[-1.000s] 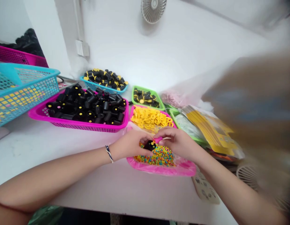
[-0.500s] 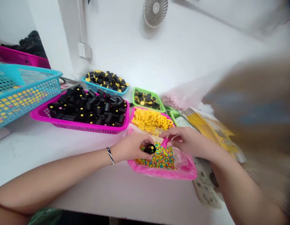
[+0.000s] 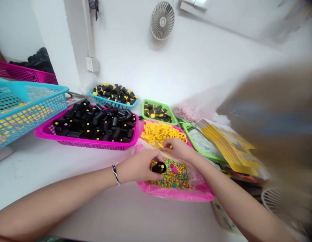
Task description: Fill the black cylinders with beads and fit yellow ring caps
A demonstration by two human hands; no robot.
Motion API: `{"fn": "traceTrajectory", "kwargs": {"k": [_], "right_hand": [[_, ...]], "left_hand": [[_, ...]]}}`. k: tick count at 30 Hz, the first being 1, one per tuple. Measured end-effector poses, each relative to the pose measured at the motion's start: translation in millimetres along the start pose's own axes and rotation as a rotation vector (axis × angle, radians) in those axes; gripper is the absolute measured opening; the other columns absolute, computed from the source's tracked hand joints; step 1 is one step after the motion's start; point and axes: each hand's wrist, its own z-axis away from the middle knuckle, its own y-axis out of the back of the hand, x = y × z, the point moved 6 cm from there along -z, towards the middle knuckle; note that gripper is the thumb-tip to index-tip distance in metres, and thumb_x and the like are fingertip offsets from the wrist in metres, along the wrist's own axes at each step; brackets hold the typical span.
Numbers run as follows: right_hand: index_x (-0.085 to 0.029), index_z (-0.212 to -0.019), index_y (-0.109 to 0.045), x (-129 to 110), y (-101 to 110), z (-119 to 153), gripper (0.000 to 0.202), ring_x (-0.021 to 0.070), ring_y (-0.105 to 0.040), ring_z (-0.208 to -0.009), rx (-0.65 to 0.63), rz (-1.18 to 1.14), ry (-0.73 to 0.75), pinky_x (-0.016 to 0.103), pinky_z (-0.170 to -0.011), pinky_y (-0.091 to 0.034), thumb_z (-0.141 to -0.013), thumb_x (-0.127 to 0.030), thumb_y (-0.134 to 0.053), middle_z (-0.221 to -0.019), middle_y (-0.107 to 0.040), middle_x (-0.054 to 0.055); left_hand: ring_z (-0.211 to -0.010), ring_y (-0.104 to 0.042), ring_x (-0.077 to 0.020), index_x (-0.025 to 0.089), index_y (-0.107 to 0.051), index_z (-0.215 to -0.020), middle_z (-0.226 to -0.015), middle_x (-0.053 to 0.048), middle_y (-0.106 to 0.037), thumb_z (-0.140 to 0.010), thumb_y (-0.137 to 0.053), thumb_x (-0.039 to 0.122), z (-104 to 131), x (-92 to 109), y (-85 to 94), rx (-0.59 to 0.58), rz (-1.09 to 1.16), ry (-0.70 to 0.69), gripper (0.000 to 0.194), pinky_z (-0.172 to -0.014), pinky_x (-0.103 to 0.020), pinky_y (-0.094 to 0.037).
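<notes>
My left hand (image 3: 143,165) grips a black cylinder (image 3: 159,167) with a yellow dot inside its end, tilted above the small multicoloured beads (image 3: 180,179). These beads lie in a pink tray (image 3: 178,195) lined with clear plastic. A small magenta scoop-like piece (image 3: 173,168) rests on the beads, touched by neither hand. At the front of the pile of yellow rings (image 3: 161,131), my right hand (image 3: 177,148) has its fingers pinched on a yellow ring (image 3: 160,145); its fingertips are partly hidden.
Left of my hands, a magenta basket (image 3: 95,145) holds many black cylinders. Behind are a blue basket (image 3: 115,102) and a green basket (image 3: 159,104) with black-and-yellow pieces. Yellow packaging cards (image 3: 221,144) lie right. A larger blue basket (image 3: 45,104) stands far left.
My right hand has let go of the magenta piece, leaving it on the beads, and has moved back and left to the yellow rings. My left hand still holds the black cylinder.
</notes>
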Motion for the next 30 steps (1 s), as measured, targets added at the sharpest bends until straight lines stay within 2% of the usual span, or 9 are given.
{"fn": "traceTrajectory", "kwargs": {"k": [4,7,9,11,15,19,24,27,30], "right_hand": [[-0.015,-0.091,-0.058,-26.4,30.0,26.9,0.013,0.0144,-0.061,-0.071,0.068,-0.187,-0.005,0.027,-0.065,-0.047,-0.084,-0.026,-0.054,-0.081,-0.065,0.005],[-0.021,-0.116,-0.044,-56.2,42.0,52.9,0.03,0.01,-0.056,-0.062,0.052,-0.714,-0.012,0.022,-0.057,-0.044,-0.089,-0.032,-0.052,-0.072,-0.059,-0.002],[-0.026,-0.114,-0.045,-73.3,42.2,67.1,0.029,0.0062,-0.048,-0.054,0.041,-0.983,-0.011,0.017,-0.05,-0.036,-0.088,-0.031,-0.055,-0.065,-0.051,-0.006],[-0.025,-0.105,-0.05,-84.7,36.6,75.5,0.019,0.0037,-0.042,-0.052,0.004,-1.098,-0.001,0.015,-0.048,-0.03,-0.088,-0.03,-0.057,-0.062,-0.048,-0.008],[-0.023,-0.089,-0.054,-89.1,27.2,79.0,0.008,0.0026,-0.039,-0.051,-0.018,-1.202,0.026,0.016,-0.048,-0.029,-0.086,-0.027,-0.06,-0.064,-0.047,-0.008],[-0.022,-0.082,-0.052,-86.7,28.4,77.6,0.01,0.0039,-0.037,-0.048,0.017,-1.216,0.016,0.017,-0.046,-0.027,-0.084,-0.025,-0.061,-0.059,-0.044,-0.008],[-0.021,-0.078,-0.048,-89.5,24.0,75.7,0.015,0.0041,-0.03,-0.042,-0.055,-1.282,-0.034,0.018,-0.041,-0.02,-0.082,-0.025,-0.061,-0.05,-0.038,-0.01],[-0.021,-0.076,-0.046,-91.2,18.8,75.7,0.016,0.0037,-0.026,-0.04,-0.084,-1.234,-0.043,0.017,-0.038,-0.018,-0.082,-0.026,-0.06,-0.047,-0.036,-0.011],[-0.021,-0.074,-0.047,-93.6,18.6,76.6,0.017,0.004,-0.032,-0.04,-0.002,-1.104,-0.002,0.016,-0.037,-0.024,-0.083,-0.029,-0.06,-0.049,-0.04,-0.009]], "left_hand": [[-0.082,-0.06,-0.0168,0.017,-0.05,-0.094,-0.094,-0.004,-0.064,-0.07,-0.066,0.022,-0.8,3.0,8.1,0.047,0.254,0.039,0.029,-0.07,-0.028,-0.046],[-0.077,-0.058,-0.0138,0.019,-0.041,-0.096,-0.089,-0.003,-0.061,-0.077,-0.064,0.024,-0.2,9.7,14.5,0.074,0.446,0.009,0.03,-0.065,-0.026,-0.043],[-0.078,-0.056,-0.0131,0.02,-0.038,-0.095,-0.089,-0.003,-0.058,-0.08,-0.063,0.029,2.8,17.8,19.9,0.093,0.51,-0.041,0.031,-0.066,-0.026,-0.042],[-0.08,-0.054,-0.0126,0.021,-0.036,-0.094,-0.09,-0.002,-0.054,-0.081,-0.063,0.031,7.4,26.1,22.9,0.073,0.521,-0.071,0.032,-0.066,-0.026,-0.041],[-0.08,-0.05,-0.0121,0.021,-0.034,-0.095,-0.091,-0.001,-0.048,-0.082,-0.062,0.034,15.3,36.5,24.7,0.04,0.464,-0.106,0.034,-0.066,-0.026,-0.04],[-0.081,-0.047,-0.0129,0.019,-0.034,-0.104,-0.096,-0.005,-0.046,-0.087,-0.054,0.038,16.3,35.1,21.8,0.053,0.421,-0.1,0.032,-0.069,-0.028,-0.04],[-0.083,-0.044,-0.0133,0.021,-0.029,-0.108,-0.1,-0.005,-0.043,-0.089,-0.052,0.037,17.4,35.7,20.6,0.059,0.414,-0.092,0.034,-0.072,-0.028,-0.039],[-0.08,-0.042,-0.012,0.025,-0.024,-0.114,-0.097,-0.002,-0.042,-0.091,-0.046,0.039,19.9,40.4,18.5,0.01,0.527,-0.117,0.034,-0.072,-0.027,-0.038],[-0.075,-0.042,-0.011,0.028,-0.026,-0.116,-0.093,0.0,-0.044,-0.093,-0.041,0.041,19.3,32.9,15.8,0.044,0.762,-0.019,0.03,-0.072,-0.027,-0.038]]}}
